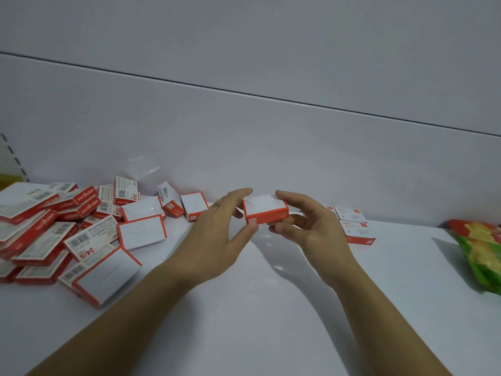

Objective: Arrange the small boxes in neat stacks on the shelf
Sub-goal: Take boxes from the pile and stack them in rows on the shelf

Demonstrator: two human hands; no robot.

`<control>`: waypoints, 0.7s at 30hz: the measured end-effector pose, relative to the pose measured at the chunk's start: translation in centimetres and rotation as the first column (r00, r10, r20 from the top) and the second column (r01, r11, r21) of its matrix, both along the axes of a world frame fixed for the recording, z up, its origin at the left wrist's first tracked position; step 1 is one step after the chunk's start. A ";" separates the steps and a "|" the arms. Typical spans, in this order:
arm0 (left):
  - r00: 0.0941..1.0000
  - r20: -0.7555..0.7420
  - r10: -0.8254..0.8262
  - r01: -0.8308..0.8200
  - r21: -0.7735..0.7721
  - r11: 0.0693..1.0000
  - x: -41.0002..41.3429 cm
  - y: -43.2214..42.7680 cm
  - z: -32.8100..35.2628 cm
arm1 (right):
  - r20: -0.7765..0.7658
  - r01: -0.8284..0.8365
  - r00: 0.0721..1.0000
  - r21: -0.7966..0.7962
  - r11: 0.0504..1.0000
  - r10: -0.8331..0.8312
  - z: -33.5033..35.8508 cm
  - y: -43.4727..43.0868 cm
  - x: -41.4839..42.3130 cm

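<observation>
head view: both forearms reach in from the bottom edge over a white shelf [271,316]. between the hands, lifted clear of the shelf near its back, is one small box [265,210], white on top with orange-red sides, held roughly level with a long side facing the camera. the left hand [217,229] pinches the box's left end, thumb at the lower near corner and forefinger reaching over the top far corner. the right hand [311,226] grips the right end, fingers curled, with some over the top edge and others under the bottom. the box's shadow falls on the shelf just below it.

to the left lies a loose pile of boxes [67,229] of the same white and red kind, lying flat, tilted and overlapping at all angles, some showing barcodes and "24/6", some with the plain white face up. a few at the pile's right edge stand on end against the back panel [244,137].

just behind the right hand sits a small tidy group of boxes [356,227], labels up, edges lined up with one another; the wrist hides part of it, so i cannot tell how many there are. at the far right edge lies a green and red snack bag [482,253], well apart from the boxes.
</observation>
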State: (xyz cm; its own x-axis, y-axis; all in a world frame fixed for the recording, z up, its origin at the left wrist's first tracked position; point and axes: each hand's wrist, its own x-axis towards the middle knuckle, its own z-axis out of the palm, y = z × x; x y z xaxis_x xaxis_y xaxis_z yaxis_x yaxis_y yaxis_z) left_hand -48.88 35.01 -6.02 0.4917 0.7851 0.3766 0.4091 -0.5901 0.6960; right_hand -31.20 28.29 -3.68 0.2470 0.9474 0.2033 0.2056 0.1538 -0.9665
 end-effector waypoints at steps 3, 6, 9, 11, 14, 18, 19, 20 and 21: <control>0.991 0.120 -0.054 0.063 -0.073 0.995 0.3 -0.3 0.4 | 0.025 0.053 0.998 0.016 0.998 -0.053 0.0 0.1 -0.1; 0.960 0.277 -0.044 0.108 -0.219 0.970 0.5 -0.4 0.8 | 0.034 0.060 0.998 -0.005 0.998 -0.060 0.2 0.1 -0.3; 0.943 0.332 0.026 0.092 -0.334 0.938 0.6 -0.4 1.0 | 0.003 0.061 0.998 -0.033 0.998 -0.061 0.1 0.1 -0.9; 0.936 0.347 0.064 0.095 -0.425 0.900 0.7 -0.4 1.1 | -0.024 0.066 0.997 -0.065 0.996 -0.067 0.0 0.0 -1.0; 0.931 0.352 0.093 0.107 -0.508 0.855 0.7 -0.4 1.3 | -0.040 0.034 0.998 -0.100 0.994 -0.038 0.2 -0.1 -0.8; 0.956 0.287 0.065 0.094 -0.507 0.857 0.6 -0.3 1.0 | -0.115 0.013 0.993 -0.074 0.997 -0.021 0.3 -0.1 -0.7; 0.956 0.290 0.052 0.109 -0.513 0.852 0.6 -0.4 1.0 | -0.094 0.003 0.995 -0.080 0.997 -0.011 0.3 0.0 -0.6; 0.955 0.294 0.046 0.119 -0.520 0.846 0.7 -0.4 0.9 | -0.072 -0.011 0.997 -0.096 0.995 0.004 0.4 -0.1 -0.6; 0.956 0.290 0.046 0.118 -0.524 0.844 0.7 -0.4 0.9 | -0.058 -0.029 0.998 -0.120 0.992 0.022 0.4 -0.1 -0.5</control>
